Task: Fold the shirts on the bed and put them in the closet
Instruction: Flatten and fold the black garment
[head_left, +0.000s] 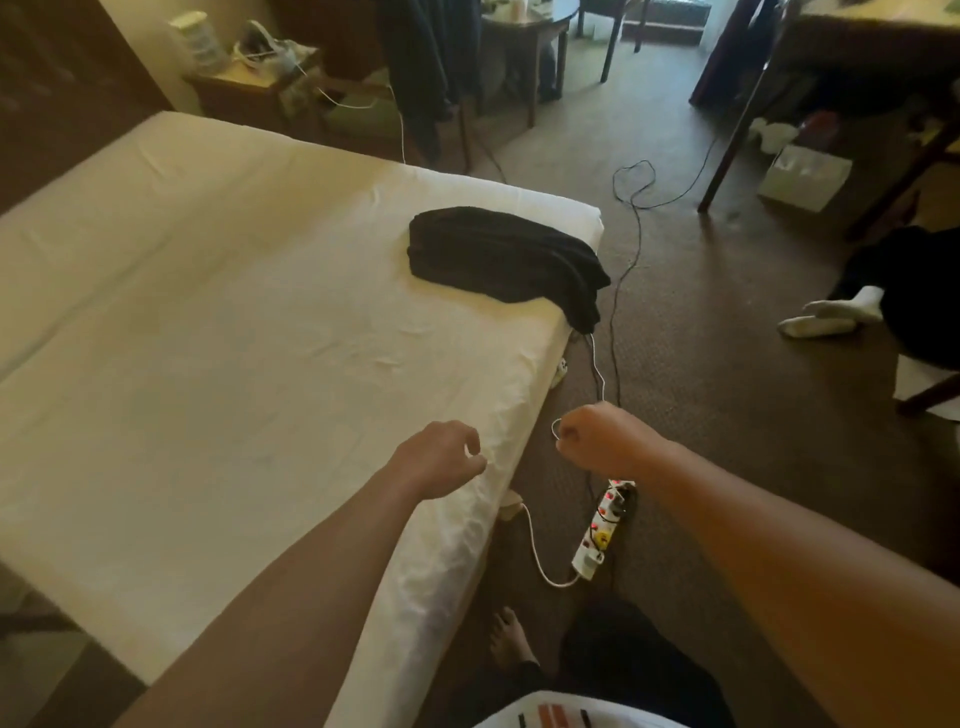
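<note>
Arms both extended forward from the bottom of the frame, forearms bare. Left hand (441, 457) hovers over the near-right edge of the white-sheeted bed (208, 322), back of the hand up, fingers loosely curled with nothing between them, thumb and forefinger tips close together just above the sheet. Right hand (597, 436) is out past the bed edge, above the brown carpet (727, 338), wrist bent, fingers curled into a fist; a thin white cable (597, 371) loops right at the knuckles, but can't tell whether the fist actually grips it.

Folded black ribbed shirt (498, 254) lies at the far-right corner of the bed, well apart from both hands, one end drooping over the mattress edge. The white cable runs from under that drooping end down to the right fist.

White power strip with red lit switches (602, 525) sits on the carpet below the right wrist, a second white lead curving from it to the bed side. Black cable (631, 187) snakes across the floor farther back. A person's white-socked feet (831, 314) show at the right edge. Wooden nightstand (244, 88) stands beyond the bed's far end.
</note>
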